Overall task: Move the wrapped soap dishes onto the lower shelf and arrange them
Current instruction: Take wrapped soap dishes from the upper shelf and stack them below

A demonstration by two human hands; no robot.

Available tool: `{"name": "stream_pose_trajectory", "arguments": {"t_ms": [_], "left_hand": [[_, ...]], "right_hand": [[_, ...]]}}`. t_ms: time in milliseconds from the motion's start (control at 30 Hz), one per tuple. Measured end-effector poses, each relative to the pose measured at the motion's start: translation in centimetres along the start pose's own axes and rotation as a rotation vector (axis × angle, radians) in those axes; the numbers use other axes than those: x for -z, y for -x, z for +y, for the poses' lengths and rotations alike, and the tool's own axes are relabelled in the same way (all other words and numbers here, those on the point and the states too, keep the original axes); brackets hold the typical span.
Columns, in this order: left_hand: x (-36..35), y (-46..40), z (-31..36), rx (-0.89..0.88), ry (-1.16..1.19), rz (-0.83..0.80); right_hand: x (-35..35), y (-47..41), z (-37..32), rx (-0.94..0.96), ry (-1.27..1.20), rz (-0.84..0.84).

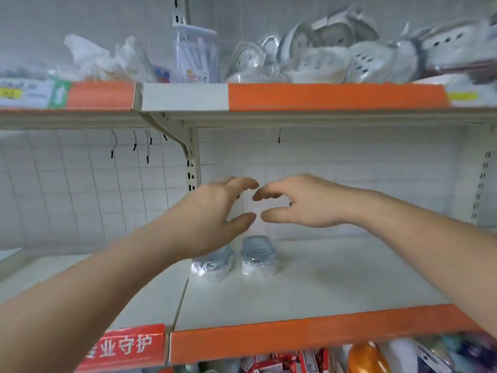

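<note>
Two wrapped soap dishes (pixel 234 258) stand side by side on the lower shelf (pixel 322 278), just below the hands. Both hands, the left hand (pixel 212 211) and the right hand (pixel 298 201), are empty, fingers loosely spread, hovering near each other. More wrapped dishes (pixel 336 55) lie piled on the upper shelf (pixel 333 96), above the hands. I think it is best to take one dish each time and set it beside the pair in a row. A red label (pixel 126 345) near the left forearm reads "业守护".
</note>
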State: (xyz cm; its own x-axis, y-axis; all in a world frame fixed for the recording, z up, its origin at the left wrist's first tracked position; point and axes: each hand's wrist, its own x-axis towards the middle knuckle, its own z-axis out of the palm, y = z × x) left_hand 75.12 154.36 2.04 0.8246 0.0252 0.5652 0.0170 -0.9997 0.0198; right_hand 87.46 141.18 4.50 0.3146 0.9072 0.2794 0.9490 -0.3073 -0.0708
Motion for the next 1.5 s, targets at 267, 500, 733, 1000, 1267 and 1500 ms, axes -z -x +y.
{"name": "stream_pose_trajectory", "arguments": {"t_ms": [267, 500, 733, 1000, 1267, 1500], "left_hand": [[11.7, -0.5, 5.8, -0.236, -0.025, 0.284], [13.5, -8.1, 5.7, -0.012, -0.225, 0.281], [10.2, -15.7, 3.1, 0.326, -0.212, 0.055], [9.0, -19.1, 1.7, 0.435, -0.215, -0.119], [8.9, -18.4, 1.1, 0.423, -0.2, 0.056], [8.8, -17.5, 1.2, 0.449, -0.062, 0.339]], "right_hand": [[13.5, 7.6, -5.6, 0.04, -0.036, 0.229], [17.6, 4.6, -1.5, -0.168, 0.34, 0.424], [16.0, -2.0, 2.6, -0.262, 0.328, 0.37], [14.7, -7.7, 4.6, -0.385, 0.268, 0.304], [14.4, -8.2, 5.6, -0.377, 0.295, 0.403], [14.1, -5.5, 4.0, -0.297, 0.109, 0.526]]}}
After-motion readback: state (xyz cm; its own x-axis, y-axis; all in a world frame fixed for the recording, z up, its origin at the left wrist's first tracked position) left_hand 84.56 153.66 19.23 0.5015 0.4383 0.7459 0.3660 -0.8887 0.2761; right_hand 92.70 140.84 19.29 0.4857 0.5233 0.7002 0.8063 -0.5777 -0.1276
